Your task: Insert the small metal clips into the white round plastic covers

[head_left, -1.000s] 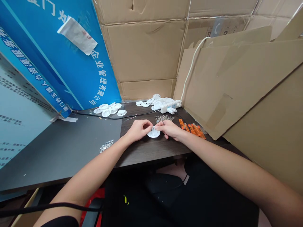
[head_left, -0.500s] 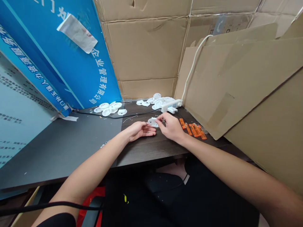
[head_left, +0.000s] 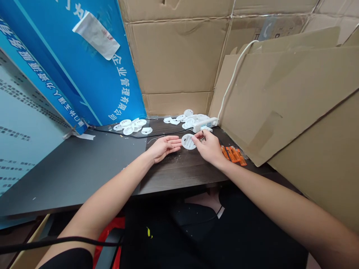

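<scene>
- So your right hand (head_left: pixel 208 147) has a white plastic disc (head_left: pixel 189 142) pinched at its right edge, thumb on the near face. Can't really see what the other fingers are doing behind it.
- That disc is held just over the dark wood tabletop (head_left: pixel 174 175), right between your two hands. It's got molded ridges and a little dark slot near the top left.
- Your left hand (head_left: pixel 165 148) is pretty wide, fingers stretched out toward the disc and the palm partly showing. Fingertips are right by its left edge, but I can't tell if they're touching.
- Some tiny bits (head_left: pixel 176 158) are scattered on the wood just below your left fingers, too small to make out.
- There's a bunch of loose white discs (head_left: pixel 130 126) at the back left, and another pile of white pieces (head_left: pixel 190 119) at the back, beside the white power strip (head_left: pixel 206 124).
- Small metal parts (head_left: pixel 202 139) peek out by your right fingers, mostly hidden by the hand.
- Orange plastic pieces (head_left: pixel 234 154) lie in a row just right of your right wrist.
- A black cable (head_left: pixel 134 136) runs along the back of the table toward the strip, and a white cord (head_left: pixel 235 71) climbs up the cardboard (head_left: pixel 280 97).
</scene>
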Demonstrator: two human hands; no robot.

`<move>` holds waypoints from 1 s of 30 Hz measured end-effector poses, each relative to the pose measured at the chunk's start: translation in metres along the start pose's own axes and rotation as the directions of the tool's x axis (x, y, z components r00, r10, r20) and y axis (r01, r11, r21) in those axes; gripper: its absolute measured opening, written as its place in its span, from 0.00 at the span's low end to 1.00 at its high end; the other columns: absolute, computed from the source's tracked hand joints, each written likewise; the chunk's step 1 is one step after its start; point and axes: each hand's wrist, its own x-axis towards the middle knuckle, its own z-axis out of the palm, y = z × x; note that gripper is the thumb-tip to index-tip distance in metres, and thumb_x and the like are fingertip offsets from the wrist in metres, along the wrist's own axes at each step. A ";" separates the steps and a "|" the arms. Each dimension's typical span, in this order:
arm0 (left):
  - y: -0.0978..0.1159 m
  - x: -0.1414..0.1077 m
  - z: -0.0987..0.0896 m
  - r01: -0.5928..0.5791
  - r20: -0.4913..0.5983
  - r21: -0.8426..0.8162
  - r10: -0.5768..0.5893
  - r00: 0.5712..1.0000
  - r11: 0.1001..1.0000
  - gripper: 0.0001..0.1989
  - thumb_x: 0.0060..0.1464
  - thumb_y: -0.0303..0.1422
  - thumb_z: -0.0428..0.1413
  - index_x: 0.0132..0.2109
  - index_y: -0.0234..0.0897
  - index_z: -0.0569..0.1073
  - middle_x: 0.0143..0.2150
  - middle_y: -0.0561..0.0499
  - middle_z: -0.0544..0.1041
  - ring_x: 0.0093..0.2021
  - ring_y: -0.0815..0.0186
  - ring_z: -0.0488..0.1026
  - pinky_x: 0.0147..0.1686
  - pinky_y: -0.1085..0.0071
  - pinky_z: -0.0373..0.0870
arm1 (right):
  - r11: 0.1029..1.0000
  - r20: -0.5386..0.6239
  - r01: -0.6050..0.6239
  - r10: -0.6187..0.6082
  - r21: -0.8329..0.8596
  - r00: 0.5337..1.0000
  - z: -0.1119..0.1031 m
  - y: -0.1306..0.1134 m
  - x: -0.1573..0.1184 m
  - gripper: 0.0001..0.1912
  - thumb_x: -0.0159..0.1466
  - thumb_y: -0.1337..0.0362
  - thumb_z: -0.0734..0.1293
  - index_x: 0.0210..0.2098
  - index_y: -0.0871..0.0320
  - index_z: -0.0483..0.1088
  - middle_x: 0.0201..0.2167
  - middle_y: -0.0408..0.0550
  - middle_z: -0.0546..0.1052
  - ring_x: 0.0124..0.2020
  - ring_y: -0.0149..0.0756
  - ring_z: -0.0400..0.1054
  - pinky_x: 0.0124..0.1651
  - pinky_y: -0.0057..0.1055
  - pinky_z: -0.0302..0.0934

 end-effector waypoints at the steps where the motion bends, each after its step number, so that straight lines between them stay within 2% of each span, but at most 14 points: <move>1: 0.000 0.001 0.000 -0.017 -0.011 0.009 0.017 1.000 1.000 0.21 0.48 0.12 0.56 0.48 0.28 0.74 0.56 0.34 0.79 0.51 0.58 0.81 0.56 0.63 0.76 | 0.999 0.011 -0.045 0.045 0.025 0.999 0.000 0.001 0.000 0.09 0.62 0.57 0.68 0.32 0.57 0.70 0.31 0.47 0.77 0.31 0.37 0.69 0.38 0.34 0.63; 4: -0.001 0.004 -0.005 -0.073 -0.005 0.135 0.075 0.997 0.988 0.17 0.51 0.17 0.58 0.49 0.30 0.74 0.56 0.36 0.79 0.50 0.60 0.81 0.55 0.63 0.76 | 0.987 0.071 -0.151 0.148 0.047 0.986 0.000 0.001 -0.002 0.09 0.60 0.58 0.68 0.32 0.57 0.70 0.32 0.48 0.77 0.31 0.36 0.69 0.36 0.33 0.64; 6: 0.002 0.006 -0.012 -0.184 0.017 0.378 0.192 0.981 0.907 0.16 0.54 0.22 0.58 0.50 0.33 0.75 0.54 0.39 0.80 0.49 0.60 0.80 0.54 0.60 0.75 | 0.982 0.099 -0.183 0.178 0.042 0.979 -0.001 0.000 -0.002 0.09 0.59 0.58 0.68 0.32 0.57 0.70 0.32 0.48 0.78 0.31 0.36 0.69 0.36 0.33 0.64; 7: 0.005 0.006 -0.017 -0.255 0.040 0.540 0.277 0.960 0.803 0.15 0.55 0.24 0.58 0.50 0.35 0.76 0.52 0.41 0.80 0.48 0.59 0.79 0.54 0.58 0.74 | 0.981 0.108 -0.189 0.183 0.042 0.977 -0.002 -0.001 -0.002 0.08 0.59 0.58 0.68 0.33 0.57 0.70 0.32 0.47 0.78 0.31 0.36 0.69 0.35 0.33 0.64; 9: 0.012 0.006 -0.028 -0.338 0.122 0.815 0.430 0.895 0.472 0.11 0.55 0.26 0.58 0.45 0.36 0.80 0.46 0.43 0.82 0.47 0.56 0.78 0.56 0.56 0.71 | 0.981 0.125 -0.191 0.185 0.036 0.975 -0.005 -0.002 -0.001 0.08 0.59 0.59 0.68 0.33 0.58 0.71 0.32 0.47 0.77 0.30 0.35 0.69 0.35 0.32 0.63; 10: 0.015 0.007 -0.033 -0.336 0.164 0.890 0.471 0.867 0.309 0.10 0.55 0.27 0.58 0.43 0.37 0.81 0.43 0.44 0.82 0.47 0.55 0.77 0.57 0.56 0.69 | 0.981 0.134 -0.192 0.187 0.024 0.973 -0.006 -0.003 -0.001 0.07 0.59 0.60 0.68 0.33 0.58 0.71 0.31 0.47 0.77 0.30 0.35 0.69 0.34 0.32 0.63; 11: 0.017 0.007 -0.037 -0.321 0.196 0.928 0.487 0.851 0.188 0.09 0.56 0.28 0.57 0.41 0.37 0.82 0.41 0.43 0.81 0.46 0.54 0.76 0.57 0.56 0.68 | 0.981 0.145 -0.196 0.193 0.006 0.970 -0.007 -0.003 0.000 0.07 0.59 0.61 0.69 0.32 0.58 0.71 0.31 0.46 0.77 0.30 0.35 0.68 0.34 0.31 0.62; 13: 0.017 0.009 -0.042 -0.300 0.231 0.951 0.481 0.846 0.071 0.11 0.59 0.29 0.55 0.42 0.37 0.83 0.41 0.42 0.81 0.45 0.54 0.76 0.55 0.57 0.69 | 0.974 0.193 -0.222 0.225 -0.036 0.955 -0.008 -0.003 0.001 0.05 0.58 0.63 0.69 0.31 0.58 0.70 0.29 0.45 0.76 0.29 0.34 0.68 0.33 0.30 0.61; 17: 0.004 0.018 -0.037 -0.369 0.330 0.929 0.403 0.854 0.021 0.13 0.62 0.35 0.55 0.47 0.38 0.83 0.44 0.42 0.81 0.45 0.54 0.76 0.53 0.59 0.68 | 0.935 0.360 -0.355 0.336 -0.016 0.870 -0.006 -0.002 0.001 0.05 0.56 0.66 0.70 0.30 0.58 0.69 0.26 0.44 0.75 0.28 0.34 0.69 0.30 0.28 0.59; 21: -0.007 0.026 -0.025 -0.369 0.347 0.929 0.358 0.867 -0.008 0.11 0.60 0.36 0.58 0.44 0.38 0.84 0.43 0.42 0.80 0.46 0.54 0.75 0.53 0.61 0.68 | 0.874 0.477 -0.481 0.394 0.072 0.785 -0.002 -0.006 -0.001 0.05 0.55 0.69 0.70 0.28 0.58 0.68 0.23 0.44 0.74 0.25 0.32 0.67 0.26 0.26 0.56; 25: -0.008 0.028 -0.018 -0.342 0.315 0.940 0.368 0.875 0.009 0.08 0.59 0.32 0.59 0.37 0.37 0.83 0.40 0.43 0.79 0.43 0.55 0.75 0.51 0.62 0.68 | 0.843 0.516 -0.533 0.425 0.073 0.744 0.000 -0.010 -0.004 0.05 0.56 0.70 0.70 0.28 0.58 0.68 0.20 0.41 0.70 0.20 0.27 0.59 0.20 0.24 0.48; 30: -0.008 0.026 -0.019 -0.330 0.316 0.944 0.372 0.873 -0.028 0.09 0.60 0.33 0.57 0.37 0.36 0.81 0.39 0.42 0.79 0.42 0.55 0.75 0.47 0.62 0.70 | 0.794 0.531 -0.606 0.489 0.058 0.692 0.002 -0.010 -0.004 0.06 0.57 0.68 0.70 0.29 0.57 0.67 0.20 0.39 0.66 0.18 0.26 0.52 0.15 0.23 0.40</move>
